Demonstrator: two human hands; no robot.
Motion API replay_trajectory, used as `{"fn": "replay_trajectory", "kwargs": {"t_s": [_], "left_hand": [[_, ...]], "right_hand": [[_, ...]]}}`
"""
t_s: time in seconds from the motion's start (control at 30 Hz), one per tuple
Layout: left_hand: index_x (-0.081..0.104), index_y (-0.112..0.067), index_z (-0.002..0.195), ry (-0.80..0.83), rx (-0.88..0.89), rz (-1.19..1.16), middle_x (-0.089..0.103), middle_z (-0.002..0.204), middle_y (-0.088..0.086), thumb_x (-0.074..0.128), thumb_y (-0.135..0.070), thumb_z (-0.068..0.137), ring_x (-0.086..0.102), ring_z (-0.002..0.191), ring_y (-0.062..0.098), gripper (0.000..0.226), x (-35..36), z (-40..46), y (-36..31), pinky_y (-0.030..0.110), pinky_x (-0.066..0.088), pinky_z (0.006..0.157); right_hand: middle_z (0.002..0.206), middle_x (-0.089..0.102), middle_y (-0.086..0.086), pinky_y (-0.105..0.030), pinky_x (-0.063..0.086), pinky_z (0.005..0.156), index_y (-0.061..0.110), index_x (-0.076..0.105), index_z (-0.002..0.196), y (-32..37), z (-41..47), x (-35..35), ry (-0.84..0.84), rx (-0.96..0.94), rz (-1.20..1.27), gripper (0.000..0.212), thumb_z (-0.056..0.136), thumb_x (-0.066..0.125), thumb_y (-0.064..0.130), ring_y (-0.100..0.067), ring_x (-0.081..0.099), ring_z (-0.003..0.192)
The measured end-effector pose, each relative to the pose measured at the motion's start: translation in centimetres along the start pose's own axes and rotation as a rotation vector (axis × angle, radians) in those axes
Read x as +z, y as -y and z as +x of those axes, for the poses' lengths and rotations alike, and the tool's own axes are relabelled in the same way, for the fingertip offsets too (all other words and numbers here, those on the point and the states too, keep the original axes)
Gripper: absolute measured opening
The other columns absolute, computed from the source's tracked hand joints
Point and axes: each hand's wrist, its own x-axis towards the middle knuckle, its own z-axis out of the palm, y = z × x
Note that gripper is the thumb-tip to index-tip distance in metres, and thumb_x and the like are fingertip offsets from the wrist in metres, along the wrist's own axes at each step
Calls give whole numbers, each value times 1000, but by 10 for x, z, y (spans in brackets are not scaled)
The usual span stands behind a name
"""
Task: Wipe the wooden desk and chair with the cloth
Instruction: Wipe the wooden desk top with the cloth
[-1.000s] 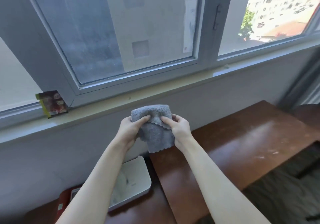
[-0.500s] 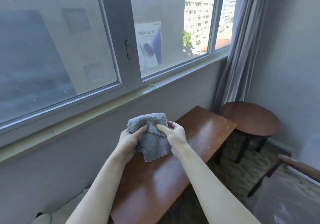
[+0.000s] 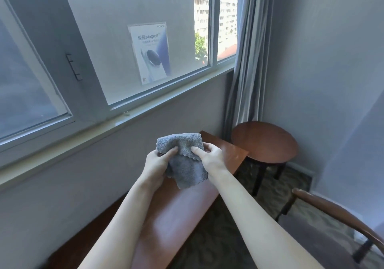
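Above the long brown wooden worktop (image 3: 187, 212), the left hand (image 3: 156, 165) and right hand (image 3: 209, 156) each pinch the folded grey microfibre cloth (image 3: 185, 158). Fold it into a flat pad, then press it down for long overlapping strokes.

Soft daylight from window (image 3: 145, 50), perhaps slight edge distortion.

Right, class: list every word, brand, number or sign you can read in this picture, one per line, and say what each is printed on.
"HONOR", small and faint, at the top right corner of the poster seen through the window.
"荣耀Magic8", the headline on the same poster.
The smaller lines under the headline are too blurred to read.
The mark at the poster's bottom left corner is too small to read.
Nothing is printed on the cloth, the desk or the round side table.
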Motion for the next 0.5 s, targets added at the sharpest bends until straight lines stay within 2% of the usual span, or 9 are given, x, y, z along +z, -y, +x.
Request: {"fn": "replay_trajectory", "kwargs": {"t_s": [0.1, 0.17, 0.27, 0.33, 0.43, 0.5], "left_hand": [[72, -5, 102, -1, -5, 1, 72, 81, 10, 77, -17, 92, 68, 64, 23, 17, 14, 42, 9, 30, 50, 53], [72, -4, 101, -14, 4, 12, 71, 84, 16, 77, -16, 91, 67, 66, 28, 16, 19, 76, 18, 34, 52, 55], [73, -5, 96, -35, 10, 17, 72, 87, 19, 77, -13, 91, 67, 73, 33, 9, 30, 126, 28, 43, 52, 62], [73, -8, 95, -41, -1, 17, 73, 85, 16, 78, -14, 90, 67, 73, 32, 9, 38, 157, 31, 41, 52, 62], [73, -8, 97, -28, -18, 9, 73, 83, 12, 78, -13, 90, 67, 71, 30, 10, 51, 199, 27, 32, 51, 55], [72, -7, 99, -27, -39, 13, 73, 85, 13, 77, -12, 91, 68, 74, 30, 10, 58, 224, 27, 32, 51, 55]], "right_hand": [[94, 75, -5, -35, 61, 83, 6, 67, 113, -1, 41, -4, -19, 13, -21, 33, 84, 82, 11, -18, 73, 84], [97, 74, -8, -35, 60, 84, 5, 66, 115, -2, 72, -4, -28, 5, -43, 34, 85, 81, 9, -20, 72, 86], [96, 73, -7, -28, 59, 77, 4, 64, 117, -1, 118, -3, -51, -8, -73, 36, 86, 80, 7, -18, 71, 83], [94, 73, -5, -26, 60, 75, 2, 64, 119, 0, 150, -1, -61, -9, -90, 36, 86, 79, 6, -15, 70, 81], [107, 73, -14, -39, 60, 89, -2, 64, 120, 3, 193, 3, -80, -14, -106, 38, 86, 79, 6, -25, 71, 94], [109, 72, -17, -38, 58, 88, -2, 64, 118, 4, 218, 1, -92, -7, -108, 36, 86, 78, 4, -24, 70, 93]]}}
